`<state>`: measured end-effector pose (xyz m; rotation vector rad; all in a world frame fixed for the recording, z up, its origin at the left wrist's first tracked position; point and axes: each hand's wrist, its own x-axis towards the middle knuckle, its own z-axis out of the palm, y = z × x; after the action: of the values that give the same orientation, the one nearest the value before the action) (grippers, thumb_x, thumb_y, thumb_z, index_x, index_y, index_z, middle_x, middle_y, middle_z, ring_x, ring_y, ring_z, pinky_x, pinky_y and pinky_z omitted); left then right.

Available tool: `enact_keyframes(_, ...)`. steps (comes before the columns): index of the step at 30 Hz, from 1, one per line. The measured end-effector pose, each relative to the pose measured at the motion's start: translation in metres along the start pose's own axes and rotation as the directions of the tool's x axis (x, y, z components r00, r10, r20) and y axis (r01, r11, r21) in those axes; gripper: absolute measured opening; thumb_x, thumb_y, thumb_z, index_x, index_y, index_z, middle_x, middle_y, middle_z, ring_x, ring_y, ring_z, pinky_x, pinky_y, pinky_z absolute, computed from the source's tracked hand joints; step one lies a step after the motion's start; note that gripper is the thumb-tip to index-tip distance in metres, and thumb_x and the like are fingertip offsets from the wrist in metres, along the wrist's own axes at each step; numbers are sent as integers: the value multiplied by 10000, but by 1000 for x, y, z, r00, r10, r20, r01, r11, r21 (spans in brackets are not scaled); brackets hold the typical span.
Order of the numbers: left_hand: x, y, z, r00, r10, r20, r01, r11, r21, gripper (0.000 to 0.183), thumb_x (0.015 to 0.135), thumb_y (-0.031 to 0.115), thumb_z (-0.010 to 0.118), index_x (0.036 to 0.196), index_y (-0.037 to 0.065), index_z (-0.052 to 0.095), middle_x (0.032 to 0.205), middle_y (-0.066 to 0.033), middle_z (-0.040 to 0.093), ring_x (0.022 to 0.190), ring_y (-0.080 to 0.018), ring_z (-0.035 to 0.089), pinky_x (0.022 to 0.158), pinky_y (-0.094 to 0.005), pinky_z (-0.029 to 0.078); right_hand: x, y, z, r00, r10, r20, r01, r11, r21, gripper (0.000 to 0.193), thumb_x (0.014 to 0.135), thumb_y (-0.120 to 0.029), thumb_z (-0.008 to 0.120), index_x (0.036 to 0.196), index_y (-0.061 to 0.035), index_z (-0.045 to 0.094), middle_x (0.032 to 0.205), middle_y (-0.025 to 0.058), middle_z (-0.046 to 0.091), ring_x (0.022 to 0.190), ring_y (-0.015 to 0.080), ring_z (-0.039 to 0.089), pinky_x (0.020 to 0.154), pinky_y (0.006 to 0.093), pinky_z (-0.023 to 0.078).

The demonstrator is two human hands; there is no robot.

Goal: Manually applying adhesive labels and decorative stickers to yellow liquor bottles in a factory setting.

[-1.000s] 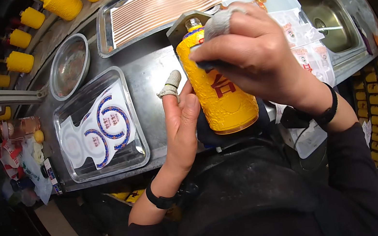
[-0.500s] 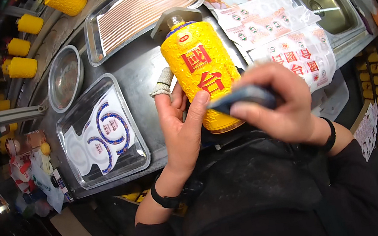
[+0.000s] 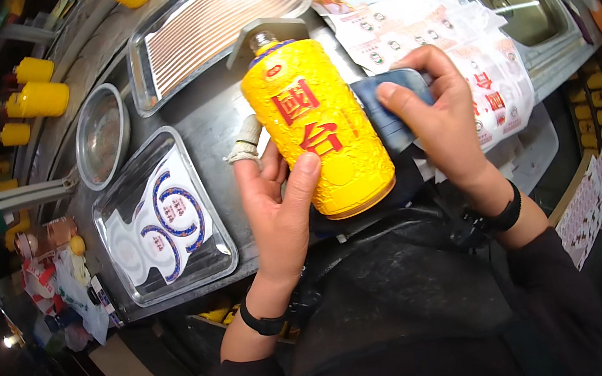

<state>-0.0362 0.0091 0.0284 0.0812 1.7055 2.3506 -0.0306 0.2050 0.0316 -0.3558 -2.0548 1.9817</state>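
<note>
A yellow embossed bottle (image 3: 337, 171) with red characters and a bare glass neck leans tilted over the worktop's front edge. My left hand (image 3: 276, 203) is closed on its left side, thumb on the front; one finger wears a pale cloth wrap (image 3: 245, 140). In my right hand (image 3: 446, 116) is a flat blue pad with rounded corners (image 3: 393, 118), pinched under the thumb. It sits right beside the bottle's right side; whether the two touch I cannot tell. Some of my left fingertips are hidden behind the bottle.
A metal tray of blue-edged decals (image 3: 221, 254) and a round metal bowl (image 3: 122, 129) stand at left. Behind is a tray with a striped sheet (image 3: 215, 29). Printed transfer sheets (image 3: 408, 16) lie at right, beside a sink (image 3: 514, 0). Yellow bottles (image 3: 42, 98) stand far left.
My right hand has moved the blue pad from the bottle's lower front to its right side. The bottle has shifted slightly left in view.
</note>
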Motion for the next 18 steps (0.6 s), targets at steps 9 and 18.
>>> enact_keyframes(9, -1, 3, 4, 1000, -13, -14, 12, 1000, -6, 633, 922, 72, 600, 1429, -3, 229, 1367, -215, 461, 1233, -232, 503, 1042, -353, 403, 4, 0, 2, 1000, 12, -19, -13, 1000, -20, 173, 838, -44, 679, 944, -26, 543, 842, 16, 595, 784, 50, 561, 683, 213, 482)
enact_keyframes(18, -1, 1, 3, 1000, -16, 1, 16, 1000, -4, 640, 930, 76, 588, 1442, -7, 212, 1382, -217, 443, 1245, -232, 495, 1051, -359, 397, 12, 16, -7, 998, 15, 65, -25, 988, 152, 282, 850, -46, 693, 1090, 5, 555, 962, 43, 617, 874, 63, 557, 762, 203, 472)
